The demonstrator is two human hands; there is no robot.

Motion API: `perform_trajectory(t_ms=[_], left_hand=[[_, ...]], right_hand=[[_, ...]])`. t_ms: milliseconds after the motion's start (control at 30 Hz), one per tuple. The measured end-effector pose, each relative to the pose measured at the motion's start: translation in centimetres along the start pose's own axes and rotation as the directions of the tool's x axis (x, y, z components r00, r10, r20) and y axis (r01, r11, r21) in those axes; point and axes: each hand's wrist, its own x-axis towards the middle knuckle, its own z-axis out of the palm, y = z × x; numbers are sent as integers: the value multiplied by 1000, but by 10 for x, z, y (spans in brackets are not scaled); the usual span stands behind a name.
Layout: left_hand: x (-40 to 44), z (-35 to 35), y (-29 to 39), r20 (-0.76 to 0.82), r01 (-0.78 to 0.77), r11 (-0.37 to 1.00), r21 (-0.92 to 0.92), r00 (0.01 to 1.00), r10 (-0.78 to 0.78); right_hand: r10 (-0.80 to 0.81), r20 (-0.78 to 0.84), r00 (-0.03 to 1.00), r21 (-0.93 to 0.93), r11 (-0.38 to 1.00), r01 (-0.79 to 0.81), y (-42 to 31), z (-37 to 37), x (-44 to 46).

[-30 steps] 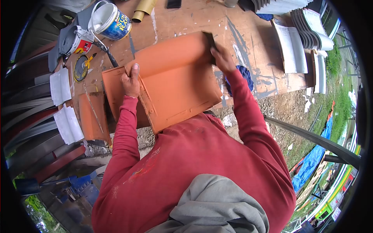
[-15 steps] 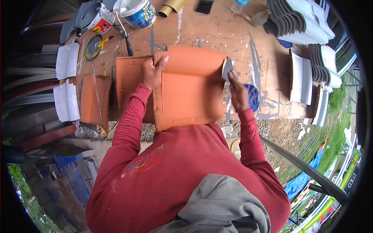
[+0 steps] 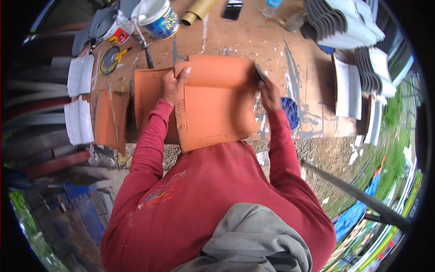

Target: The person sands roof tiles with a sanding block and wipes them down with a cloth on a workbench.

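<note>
The tile lay to the left of the right hand, which pinched a pad at its upper right edge; the left hand gripped the opposite edge.

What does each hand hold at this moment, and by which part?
The left hand grips the orange tile by its left edge; the right hand holds a thin sheet, blurred, by its near end.

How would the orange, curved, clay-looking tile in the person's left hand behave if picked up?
The orange, curved, clay-looking tile would probably stay stiff, since its raised hump shows no sag. It is likely not very slippery, as its surface looks matte. It may feel unwieldy one-handed, being much broader than the left hand at its edge.
</note>
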Motion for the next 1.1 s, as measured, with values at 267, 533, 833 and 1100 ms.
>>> perform_trajectory(t_ms=[267, 533, 833, 1100], left_hand=[[2, -2, -6, 153, 213, 973, 85, 962, -224], [-38, -1, -28, 60, 380, 913, 151, 918, -392], [-180, -53, 69, 47, 570, 796, 203, 806, -590], [-204, -45, 101, 221, 633, 774, 8, 754, -619]], right_hand=[[41, -530, 847, -275, 937, -217, 33, -112, -7], [-49, 46, 998, -37, 998, 50, -54, -20, 61], [57, 604, 795, -37, 998, -43, -3, 126, 146], [141, 604, 785, -93, 990, -106, -22, 119, 149]])
